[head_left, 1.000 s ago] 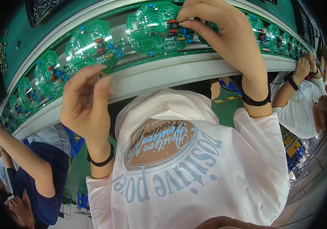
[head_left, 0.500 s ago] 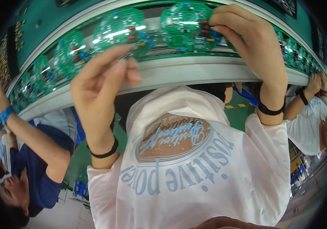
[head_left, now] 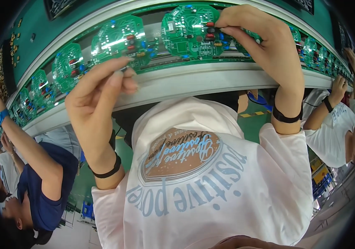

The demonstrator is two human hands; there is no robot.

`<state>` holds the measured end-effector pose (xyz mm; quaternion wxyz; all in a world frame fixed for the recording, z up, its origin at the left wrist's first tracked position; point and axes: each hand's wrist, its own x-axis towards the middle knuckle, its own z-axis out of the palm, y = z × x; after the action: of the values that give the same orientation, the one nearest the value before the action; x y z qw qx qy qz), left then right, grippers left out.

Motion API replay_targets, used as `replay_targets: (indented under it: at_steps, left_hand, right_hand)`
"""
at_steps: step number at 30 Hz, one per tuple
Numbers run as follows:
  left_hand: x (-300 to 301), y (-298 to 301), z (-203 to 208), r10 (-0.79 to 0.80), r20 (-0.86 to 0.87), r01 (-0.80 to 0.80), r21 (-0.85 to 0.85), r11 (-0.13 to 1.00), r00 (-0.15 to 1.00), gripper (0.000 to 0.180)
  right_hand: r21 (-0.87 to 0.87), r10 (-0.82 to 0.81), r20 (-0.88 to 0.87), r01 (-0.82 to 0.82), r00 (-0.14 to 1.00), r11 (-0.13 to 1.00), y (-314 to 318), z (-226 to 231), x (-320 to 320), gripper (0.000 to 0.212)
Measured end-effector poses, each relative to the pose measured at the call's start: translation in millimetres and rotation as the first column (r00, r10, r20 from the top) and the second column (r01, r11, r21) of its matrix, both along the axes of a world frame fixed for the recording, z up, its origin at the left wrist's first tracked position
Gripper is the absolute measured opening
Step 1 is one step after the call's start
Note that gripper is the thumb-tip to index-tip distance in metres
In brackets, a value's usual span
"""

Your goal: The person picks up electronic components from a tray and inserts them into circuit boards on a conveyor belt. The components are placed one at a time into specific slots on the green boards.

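Note:
My right hand (head_left: pixel 264 39) reaches over a round green circuit board (head_left: pixel 181 35), thumb and forefinger pinched at a small dark electronic component (head_left: pixel 211 30) between red ones near the board's right side. My left hand (head_left: pixel 96 91) is raised over the near rail, its thumb and fingers drawn together. Whatever it may hold is too small to make out. Its fingertips are close to the lower edge of another green board (head_left: pixel 117 39), which carries red, blue and yellow parts.
More boards (head_left: pixel 67 68) line the track to both sides. A pale metal rail (head_left: pixel 194 79) runs along its near edge. Loose small parts (head_left: pixel 15 50) lie on the green surface at far left. One co-worker's arm (head_left: pixel 32 145) is at left, another's (head_left: pixel 324 106) at right.
The boards and both my hands appear farther left in the view. My right fingers stay at the same spot on their board. My left hand is also slightly lower.

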<state>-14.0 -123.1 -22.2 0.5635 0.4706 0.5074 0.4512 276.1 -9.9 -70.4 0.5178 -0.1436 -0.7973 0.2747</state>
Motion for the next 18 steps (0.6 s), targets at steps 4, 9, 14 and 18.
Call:
replay_targets:
  at_steps: [4,9,14,18]
  left_hand:
    - [2.3,0.3,-0.9,0.002,-0.039,-0.002,0.008,1.0,0.999,0.023]
    - [5.2,-0.1,0.5,-0.008,-0.099,0.011,0.023,1.0,0.995,0.022]
    - [3.5,2.1,1.9,-0.024,-0.166,0.036,0.067,0.997,0.986,0.022]
    - [0.5,4.2,6.4,-0.009,-0.238,0.037,0.113,0.993,0.971,0.022]
  right_hand:
    - [0.026,0.009,-0.07,-0.007,0.998,1.0,-3.5,2.1,1.6,0.011]
    - [-0.033,-0.029,0.105,0.032,0.994,0.999,-11.5,20.2,8.3,0.011]
    - [-0.113,-0.073,0.2,0.097,0.977,0.989,-21.0,30.3,9.7,0.01]
    - [-0.132,-0.151,0.39,0.217,0.908,0.967,-30.8,48.9,5.9,0.009]
